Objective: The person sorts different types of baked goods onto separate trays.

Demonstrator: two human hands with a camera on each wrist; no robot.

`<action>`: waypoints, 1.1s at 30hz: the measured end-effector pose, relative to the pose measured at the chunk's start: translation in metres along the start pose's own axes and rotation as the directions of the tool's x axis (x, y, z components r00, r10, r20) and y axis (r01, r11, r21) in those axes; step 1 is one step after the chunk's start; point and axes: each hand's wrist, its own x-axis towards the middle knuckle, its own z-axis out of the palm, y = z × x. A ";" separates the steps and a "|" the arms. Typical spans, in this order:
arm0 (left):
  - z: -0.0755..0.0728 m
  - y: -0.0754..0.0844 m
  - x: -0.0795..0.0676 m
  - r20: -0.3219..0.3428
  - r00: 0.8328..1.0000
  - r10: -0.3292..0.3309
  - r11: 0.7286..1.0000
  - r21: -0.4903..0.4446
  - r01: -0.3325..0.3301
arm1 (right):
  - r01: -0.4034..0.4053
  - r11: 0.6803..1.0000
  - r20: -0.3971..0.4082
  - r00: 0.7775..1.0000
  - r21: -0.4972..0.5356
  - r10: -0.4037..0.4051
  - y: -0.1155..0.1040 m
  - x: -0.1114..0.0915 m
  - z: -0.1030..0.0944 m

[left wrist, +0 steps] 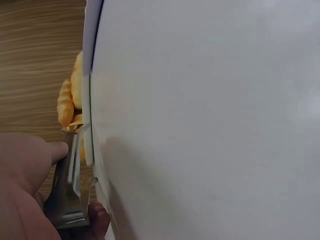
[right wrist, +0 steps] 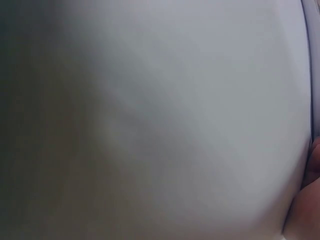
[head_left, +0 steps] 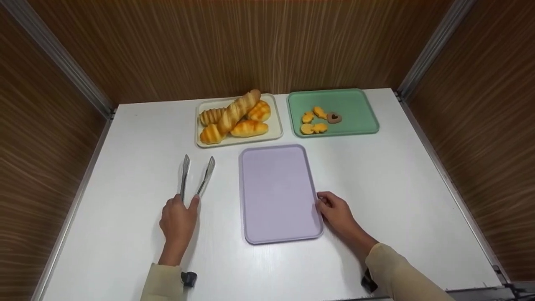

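Observation:
My left hand [head_left: 179,219] grips a pair of metal tongs [head_left: 184,177], whose two arms point away from me and stand spread apart with nothing between the tips. In the left wrist view the steel tongs [left wrist: 64,192] lie between thumb and fingers. A lilac rectangular tray [head_left: 278,194] lies lengthwise on the white table, bare on top. At its right edge my right hand [head_left: 337,213] holds the rim with curled fingers. The right wrist view shows mostly blurred white surface, with part of the hand [right wrist: 305,212] at the tray's edge.
Behind the lilac tray, a cream tray [head_left: 273,125] carries several bread pieces, with a long twisted loaf [head_left: 238,112] on top. To its right, a green tray [head_left: 355,110] holds several small orange biscuits and a brown ring-shaped one [head_left: 334,118]. Wood-grain panels [head_left: 234,46] enclose the table.

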 end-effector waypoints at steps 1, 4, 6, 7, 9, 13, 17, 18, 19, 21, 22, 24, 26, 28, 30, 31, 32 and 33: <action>0.001 -0.001 0.000 0.002 1.000 -0.002 1.000 0.009 0.002 | 0.000 1.000 0.000 1.000 -0.002 0.000 0.000 0.000 0.000; 0.003 -0.003 0.001 0.017 1.000 -0.012 1.000 0.023 0.011 | -0.003 1.000 0.001 1.000 -0.008 0.003 0.000 0.002 -0.001; 0.005 -0.003 0.002 0.028 0.999 -0.018 1.000 0.020 0.018 | -0.004 1.000 -0.001 1.000 -0.006 0.004 0.000 0.001 -0.002; 0.007 -0.003 0.003 0.032 0.999 -0.017 1.000 0.016 0.017 | -0.003 1.000 -0.004 1.000 -0.003 0.003 0.001 0.001 -0.002; 0.010 -0.001 0.004 0.044 0.999 -0.024 1.000 0.001 0.024 | -0.004 1.000 -0.009 1.000 -0.007 0.004 0.002 0.001 -0.004; 0.016 0.003 0.005 0.073 0.997 -0.035 0.999 -0.004 0.036 | 0.003 0.999 -0.017 1.000 -0.035 -0.004 0.005 0.000 -0.009; 0.016 0.006 0.010 0.103 0.993 -0.050 0.999 0.007 0.050 | 0.017 0.998 -0.019 1.000 -0.059 -0.018 0.006 0.000 -0.009; 0.016 0.006 0.011 0.110 0.992 -0.054 0.999 0.006 0.054 | 0.021 0.998 -0.022 1.000 -0.059 -0.022 0.006 0.000 -0.008; 0.015 0.007 0.012 0.116 0.992 -0.056 0.998 0.005 0.056 | 0.023 0.998 -0.025 0.999 -0.059 -0.024 0.006 0.000 -0.008; 0.014 0.006 0.013 0.129 0.990 -0.062 0.998 0.006 0.062 | 0.031 0.998 -0.030 0.999 -0.053 -0.032 0.006 0.000 -0.006; 0.013 0.006 0.014 0.138 0.988 -0.065 0.998 0.008 0.065 | 0.033 0.998 -0.031 0.999 -0.047 -0.034 0.006 0.000 -0.006; 0.010 0.005 0.014 0.154 0.985 -0.074 0.997 0.011 0.073 | 0.035 0.999 -0.028 0.999 -0.036 -0.036 0.006 0.000 -0.005; 0.008 0.005 0.015 0.166 0.983 -0.084 0.997 0.013 0.082 | 0.022 1.000 -0.007 1.000 -0.001 -0.022 0.003 0.001 -0.004; 0.006 0.005 0.016 0.179 0.980 -0.088 0.996 0.013 0.087 | -0.013 0.999 0.026 1.000 0.048 0.011 0.000 0.001 -0.005; 0.004 0.006 0.018 0.191 0.978 -0.089 0.996 0.012 0.088 | -0.054 0.993 0.066 0.997 0.104 0.047 -0.003 0.001 -0.009; 0.003 0.006 0.019 0.194 0.977 -0.087 0.996 0.019 0.085 | -0.079 0.988 0.088 0.994 0.136 0.067 -0.005 0.000 -0.011; 0.002 0.007 0.019 0.193 0.977 -0.085 0.996 0.028 0.081 | -0.103 0.981 0.110 0.990 0.166 0.086 -0.007 0.000 -0.014; 0.000 0.008 0.019 0.187 0.979 -0.078 0.997 0.041 0.071 | -0.122 0.975 0.134 0.986 0.188 0.098 -0.008 0.000 -0.018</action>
